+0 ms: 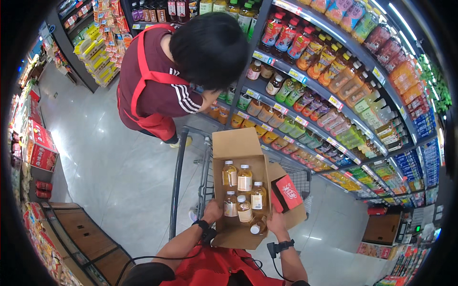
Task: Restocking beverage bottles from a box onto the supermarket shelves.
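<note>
An open cardboard box (234,144) sits tilted in front of me, its flaps folded out. Inside are several clear bottles (244,183) of yellowish drink with white caps and pale labels. Most stand upright, while the nearest one (258,226) leans over. My left hand (213,211) grips the box's left wall, and my right hand (276,222) holds its right side near a flap. The fingers of both are partly hidden by the cardboard. Behind the box is a metal shopping cart (206,167); whether it bears the box's weight I cannot tell.
Ahead on the left a person (157,81) in a maroon shirt and red apron bends toward the shelves. Long drink shelves (305,76) full of bottles run along the right. A red carton (288,191) lies beside the box. Wooden display stands (81,233) are at lower left.
</note>
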`<action>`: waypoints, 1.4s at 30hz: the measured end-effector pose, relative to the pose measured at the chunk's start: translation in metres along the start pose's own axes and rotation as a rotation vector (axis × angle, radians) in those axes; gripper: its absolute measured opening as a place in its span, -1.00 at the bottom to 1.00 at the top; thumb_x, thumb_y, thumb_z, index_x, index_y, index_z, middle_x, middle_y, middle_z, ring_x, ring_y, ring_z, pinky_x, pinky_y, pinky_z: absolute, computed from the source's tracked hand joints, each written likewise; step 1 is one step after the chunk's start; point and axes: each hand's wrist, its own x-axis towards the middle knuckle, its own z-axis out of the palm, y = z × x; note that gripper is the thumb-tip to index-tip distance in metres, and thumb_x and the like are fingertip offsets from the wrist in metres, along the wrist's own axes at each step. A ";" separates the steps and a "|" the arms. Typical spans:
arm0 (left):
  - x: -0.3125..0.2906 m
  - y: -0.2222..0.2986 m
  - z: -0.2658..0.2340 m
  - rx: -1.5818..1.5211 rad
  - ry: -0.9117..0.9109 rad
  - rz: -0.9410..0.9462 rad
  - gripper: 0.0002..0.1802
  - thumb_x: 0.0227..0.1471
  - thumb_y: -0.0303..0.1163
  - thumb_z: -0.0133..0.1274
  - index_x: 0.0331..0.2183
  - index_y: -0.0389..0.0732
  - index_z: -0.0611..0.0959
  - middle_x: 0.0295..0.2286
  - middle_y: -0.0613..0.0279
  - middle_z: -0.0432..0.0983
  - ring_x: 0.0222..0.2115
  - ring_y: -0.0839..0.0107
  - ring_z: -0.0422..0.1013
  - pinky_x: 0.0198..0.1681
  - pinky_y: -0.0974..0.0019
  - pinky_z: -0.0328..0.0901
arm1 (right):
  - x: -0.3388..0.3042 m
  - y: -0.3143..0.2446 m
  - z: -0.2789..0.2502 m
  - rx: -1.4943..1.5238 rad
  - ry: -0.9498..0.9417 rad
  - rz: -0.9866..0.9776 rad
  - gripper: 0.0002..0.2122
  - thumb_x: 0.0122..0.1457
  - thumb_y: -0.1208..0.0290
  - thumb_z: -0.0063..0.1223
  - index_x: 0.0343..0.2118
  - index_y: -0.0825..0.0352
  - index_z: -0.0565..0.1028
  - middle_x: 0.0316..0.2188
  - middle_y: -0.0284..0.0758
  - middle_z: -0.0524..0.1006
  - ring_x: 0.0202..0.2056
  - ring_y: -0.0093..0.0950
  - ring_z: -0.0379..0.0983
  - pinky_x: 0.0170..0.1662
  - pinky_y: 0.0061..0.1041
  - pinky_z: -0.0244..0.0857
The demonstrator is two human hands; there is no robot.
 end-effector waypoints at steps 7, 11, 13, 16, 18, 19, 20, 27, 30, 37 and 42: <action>-0.019 -0.013 0.020 0.052 -0.048 0.013 -0.55 -0.01 -0.34 0.02 -0.13 -0.47 0.48 -0.18 -0.38 0.48 -0.08 -0.20 0.42 0.02 -0.06 0.33 | -0.043 0.027 0.022 0.038 -0.039 -0.041 -0.27 0.01 0.38 -0.02 0.28 0.55 0.06 -0.48 0.12 0.55 -0.41 0.04 0.54 -0.25 -0.04 0.44; -0.021 -0.020 0.029 0.076 0.001 0.104 -0.54 0.00 -0.30 0.02 -0.13 -0.48 0.48 -0.20 -0.40 0.49 -0.12 -0.21 0.44 -0.02 -0.07 0.35 | -0.054 0.016 0.026 0.077 -0.025 0.029 -0.35 0.06 0.34 -0.03 0.23 0.49 0.15 -0.46 0.11 0.55 -0.37 0.06 0.53 -0.22 0.00 0.42; -0.025 -0.018 0.028 0.138 0.000 0.075 -0.53 0.00 -0.26 0.04 -0.15 -0.46 0.49 -0.24 -0.37 0.52 -0.18 -0.23 0.46 -0.06 -0.08 0.38 | -0.062 0.009 0.030 0.102 0.042 0.027 -0.43 0.15 0.17 -0.02 0.16 0.43 0.27 -0.44 0.11 0.55 -0.33 0.10 0.52 -0.21 0.02 0.41; -0.036 -0.009 0.022 0.217 0.060 0.047 -0.50 0.01 -0.16 0.08 -0.21 -0.44 0.51 -0.36 -0.33 0.55 -0.26 -0.26 0.48 -0.18 -0.09 0.40 | -0.073 0.023 0.033 0.223 -0.075 0.054 -0.29 0.13 -0.17 0.04 0.10 0.45 0.38 -0.25 0.12 0.56 -0.17 0.05 0.51 -0.11 -0.11 0.40; -0.037 -0.003 0.014 0.015 0.042 0.122 -0.50 -0.03 -0.09 0.15 -0.30 -0.40 0.57 -0.37 -0.34 0.54 -0.28 -0.20 0.50 -0.28 -0.10 0.40 | -0.078 0.062 0.030 0.499 -0.002 0.019 -0.40 0.16 -0.01 0.10 0.09 0.41 0.39 -0.18 0.06 0.56 -0.15 -0.08 0.53 -0.06 -0.19 0.39; -0.039 0.001 0.012 -0.014 0.102 0.224 -0.51 -0.06 -0.10 0.17 -0.30 -0.39 0.57 -0.38 -0.29 0.55 -0.30 -0.21 0.50 -0.29 -0.10 0.40 | -0.077 0.089 0.026 0.653 0.082 0.064 -0.44 0.17 0.05 0.13 0.09 0.40 0.40 -0.15 0.01 0.56 -0.14 -0.14 0.53 -0.03 -0.22 0.38; -0.042 0.004 0.012 0.030 0.079 0.178 -0.55 -0.05 -0.14 0.16 -0.29 -0.38 0.56 -0.38 -0.27 0.56 -0.30 -0.21 0.50 -0.29 -0.09 0.40 | -0.068 0.113 0.022 0.473 0.319 0.194 -0.43 0.15 0.06 0.15 0.10 0.40 0.39 -0.15 -0.01 0.56 -0.12 -0.14 0.52 -0.01 -0.21 0.37; -0.040 0.010 0.007 0.100 0.076 -0.017 -0.70 -0.05 -0.38 0.06 -0.30 -0.41 0.55 -0.36 -0.29 0.56 -0.28 -0.21 0.49 -0.22 -0.04 0.40 | 0.021 0.200 0.035 -0.009 0.390 0.156 -0.50 0.07 0.21 0.22 0.05 0.24 0.35 -0.18 -0.02 0.55 -0.11 -0.05 0.50 -0.04 -0.12 0.41; -0.042 0.011 0.004 0.108 0.118 -0.020 -0.71 -0.06 -0.41 0.03 -0.29 -0.42 0.55 -0.34 -0.31 0.55 -0.25 -0.21 0.49 -0.20 -0.04 0.39 | 0.039 0.210 0.030 0.040 0.116 0.435 -0.63 0.01 0.38 0.22 -0.11 0.29 0.38 -0.24 -0.08 0.59 -0.15 -0.04 0.54 -0.08 -0.10 0.44; -0.042 0.013 0.000 0.114 0.110 -0.061 -0.67 -0.08 -0.42 0.01 -0.25 -0.43 0.54 -0.31 -0.35 0.54 -0.22 -0.23 0.47 -0.14 -0.04 0.37 | 0.011 0.242 0.010 0.030 0.189 0.416 -0.64 -0.01 0.36 0.23 -0.13 0.27 0.43 -0.24 -0.06 0.58 -0.13 -0.05 0.53 -0.07 -0.14 0.43; -0.034 0.018 0.026 0.161 0.079 -0.036 -0.61 -0.15 -0.45 0.02 -0.19 -0.38 0.49 -0.36 -0.35 0.53 -0.22 -0.29 0.45 -0.14 -0.10 0.36 | -0.020 0.302 0.014 0.275 0.383 0.601 -0.68 -0.03 0.44 0.16 -0.18 0.33 0.40 -0.35 0.07 0.57 -0.21 0.07 0.50 -0.14 -0.06 0.39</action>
